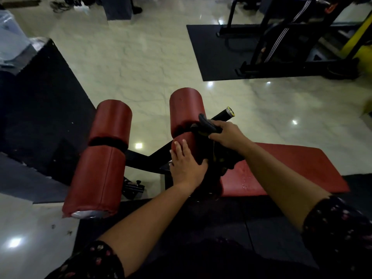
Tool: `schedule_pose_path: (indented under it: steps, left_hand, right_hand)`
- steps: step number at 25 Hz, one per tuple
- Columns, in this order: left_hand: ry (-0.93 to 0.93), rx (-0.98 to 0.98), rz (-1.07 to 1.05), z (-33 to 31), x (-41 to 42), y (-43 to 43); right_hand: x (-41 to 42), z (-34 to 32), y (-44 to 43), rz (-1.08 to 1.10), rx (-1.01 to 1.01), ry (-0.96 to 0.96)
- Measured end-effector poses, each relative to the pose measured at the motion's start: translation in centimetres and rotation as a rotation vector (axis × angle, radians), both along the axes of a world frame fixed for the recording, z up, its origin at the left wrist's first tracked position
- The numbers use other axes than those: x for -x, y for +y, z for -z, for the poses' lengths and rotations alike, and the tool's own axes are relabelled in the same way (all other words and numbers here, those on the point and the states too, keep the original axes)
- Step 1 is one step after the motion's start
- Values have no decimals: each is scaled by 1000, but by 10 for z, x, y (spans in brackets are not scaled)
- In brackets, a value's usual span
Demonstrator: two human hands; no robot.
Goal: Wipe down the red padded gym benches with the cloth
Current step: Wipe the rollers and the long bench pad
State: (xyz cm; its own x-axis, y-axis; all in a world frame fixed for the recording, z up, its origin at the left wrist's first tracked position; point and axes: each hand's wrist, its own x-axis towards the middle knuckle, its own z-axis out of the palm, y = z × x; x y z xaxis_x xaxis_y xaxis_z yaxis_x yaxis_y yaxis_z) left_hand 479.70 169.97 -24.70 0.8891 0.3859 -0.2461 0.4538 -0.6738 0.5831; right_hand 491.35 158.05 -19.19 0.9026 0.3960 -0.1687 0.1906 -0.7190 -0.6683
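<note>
Right hand [225, 135] grips the dark cloth [203, 127], fingers curled round a bunched end of it, pressing it in the gap between the two right-side red roller pads; rest of the cloth hangs down dark with yellowish bits toward the bench seat. Left hand [184, 164] lies flat, fingers straight, on the near right roller pad [185, 141], steadying it, holding nothing. Hands close together, not touching. Far right roller pad [185, 107] just beyond; black handle bar [223, 114] with a yellow-ringed tip sticks out behind the right hand. Flat red seat pad [281, 170] runs off to the right, looks damp or speckled near the cloth. Left pair of roller pads [104, 156] well apart, not being touched. Shiny tile floor [141, 63] and black mats around.

Risks, judged: loose hanging cloth could snag on the black frame or the handle; roller may spin under the wipe if the left hand slips; the gap between rollers likely gets missed
</note>
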Motion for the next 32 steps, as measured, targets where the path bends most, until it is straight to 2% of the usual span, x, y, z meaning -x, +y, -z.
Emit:
schedule_pose_path:
  steps: [3, 5, 8, 10, 12, 13, 16, 18, 19, 22, 25, 26, 28, 29, 32]
  left_hand:
    - [-14, 10, 10, 0, 1, 0]
    - [0, -20, 11, 0, -1, -1]
    - [58, -33, 17, 4, -7, 2]
    - [42, -46, 29, 7, -5, 2]
    - [29, -57, 7, 7, -3, -1]
    - [29, -57, -13, 7, -4, -2]
    - [64, -81, -46, 5, -7, -2]
    - [125, -101, -70, 3, -8, -4]
    - [145, -125, -110, 1, -10, -8]
    - [175, -255, -263, -1, -35, -25]
    - [196, -359, -348, 2, -65, -41]
    - [200, -402, -347, 3, -71, -45]
    - [203, -491, -344, 6, -76, -50]
    - [203, -512, -347, 6, -77, -51]
    - [202, -506, -367, 8, -79, -53]
  right_hand:
    - [-1, 6, -11, -46, 117, 3]
    - [0, -2, -13, -126, 270, -97]
    - [-8, -7, 14, -232, 167, -289]
    - [-16, 9, 20, -267, 133, -294]
    - [-27, 36, -2, -324, 59, -221]
    - [-31, 51, -19, -393, 5, -263]
    - [-49, 91, -73, -650, 17, -604]
    - [-68, 115, -108, -727, 29, -685]
    - [-79, 124, -123, -720, 6, -660]
    - [-134, 134, -147, -523, -71, -510]
    - [-187, 112, -117, -489, -159, -427]
    - [-198, 101, -99, -541, -180, -492]
    - [-215, 85, -64, -797, -95, -880]
    - [-219, 82, -49, -941, -39, -1008]
    - [-223, 72, -5, -1127, 16, -1099]
